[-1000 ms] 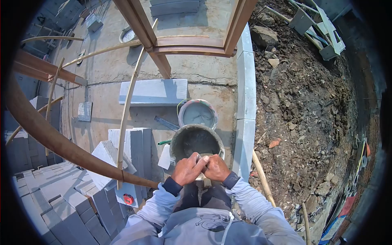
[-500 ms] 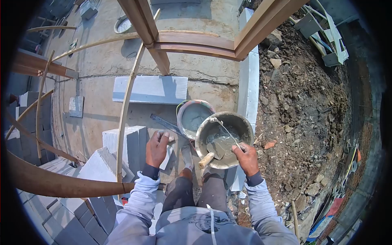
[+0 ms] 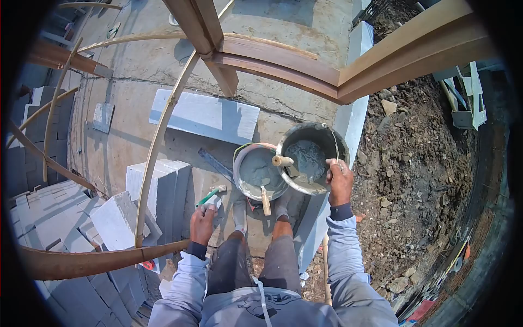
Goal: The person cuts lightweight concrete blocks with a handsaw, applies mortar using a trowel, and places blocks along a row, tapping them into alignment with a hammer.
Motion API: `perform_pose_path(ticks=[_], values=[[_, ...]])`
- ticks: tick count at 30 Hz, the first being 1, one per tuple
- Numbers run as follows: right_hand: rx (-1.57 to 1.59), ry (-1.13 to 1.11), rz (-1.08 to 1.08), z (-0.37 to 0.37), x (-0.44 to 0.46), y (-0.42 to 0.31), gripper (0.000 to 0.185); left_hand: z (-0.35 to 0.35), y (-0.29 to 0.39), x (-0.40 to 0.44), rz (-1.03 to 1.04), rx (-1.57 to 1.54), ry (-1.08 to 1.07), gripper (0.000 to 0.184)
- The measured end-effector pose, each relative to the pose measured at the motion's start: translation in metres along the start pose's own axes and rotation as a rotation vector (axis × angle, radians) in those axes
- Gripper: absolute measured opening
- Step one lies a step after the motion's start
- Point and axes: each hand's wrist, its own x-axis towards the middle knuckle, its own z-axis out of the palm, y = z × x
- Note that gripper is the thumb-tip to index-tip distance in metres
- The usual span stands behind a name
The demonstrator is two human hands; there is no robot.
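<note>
My right hand (image 3: 340,182) is closed on the wire handle of a dark bucket (image 3: 321,188), at the side of its rim. Wet grey mortar (image 3: 306,158) lies inside, and a trowel's wooden handle (image 3: 283,161) sticks out over the left rim. Beside it, touching or nearly so, stands a second bucket (image 3: 235,173) with grey mortar and another wooden-handled trowel (image 3: 265,201). My left hand (image 3: 202,224) is closed in a loose fist with nothing visible in it. Just beyond it a green-handled tool (image 3: 208,195) lies by a small pale block piece (image 3: 214,201).
A wooden frame (image 3: 278,65) stands ahead, braced by thin curved poles (image 3: 158,136). Pale blocks (image 3: 155,182) are stacked at left, and a long block (image 3: 204,117) lies on the concrete. At right, a low block wall (image 3: 354,111) borders rubble and soil (image 3: 414,158).
The dark bucket has moved away from my legs and right, uncovering more of the second bucket and its trowel. My left hand has lowered toward my body. The view has turned slightly.
</note>
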Motion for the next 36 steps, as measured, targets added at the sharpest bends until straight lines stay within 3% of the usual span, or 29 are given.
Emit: perform_pose_path(ticks=[7, 11, 15, 17, 18, 20, 26, 30, 34, 36], values=[[-0.131, -0.149, -0.027, 0.039, 0.135, 0.042, 0.018, 0.07, -0.018, -0.007, -0.159, -0.052, -0.06, 0.033], [-0.277, -0.025, -0.094, 0.058, 0.221, 0.07, 0.02, 0.094, -0.04, -0.014, -0.221, -0.054, -0.065, 0.033], [-0.284, -0.037, -0.23, 0.057, 0.297, 0.105, 0.03, 0.098, -0.05, -0.015, -0.299, -0.007, -0.07, 0.033], [-0.645, -0.033, -0.394, 0.064, 0.332, 0.115, 0.038, 0.098, -0.06, -0.011, -0.309, 0.06, -0.045, 0.032], [-0.972, -0.04, -0.493, 0.065, 0.352, 0.121, 0.042, 0.096, -0.07, -0.009, -0.297, 0.111, -0.036, 0.031], [-1.238, -0.041, -0.609, 0.068, 0.374, 0.134, 0.049, 0.092, -0.063, -0.003, -0.308, 0.166, -0.031, 0.032], [-1.151, -0.032, -0.633, 0.088, 0.406, 0.13, 0.054, 0.102, -0.118, -0.007, -0.406, 0.137, 0.005, 0.037], [-1.143, -0.047, -0.606, 0.097, 0.421, 0.126, 0.057, 0.105, -0.104, -0.007, -0.422, 0.161, -0.073, 0.036], [-1.071, -0.055, -0.633, 0.097, 0.424, 0.121, 0.06, 0.107, -0.13, -0.012, 0.06, 0.56, -0.189, 0.033], [-0.818, -0.056, -0.787, 0.091, 0.415, 0.14, 0.061, 0.109, -0.131, -0.007, -0.2, 0.262, -0.179, 0.032]])
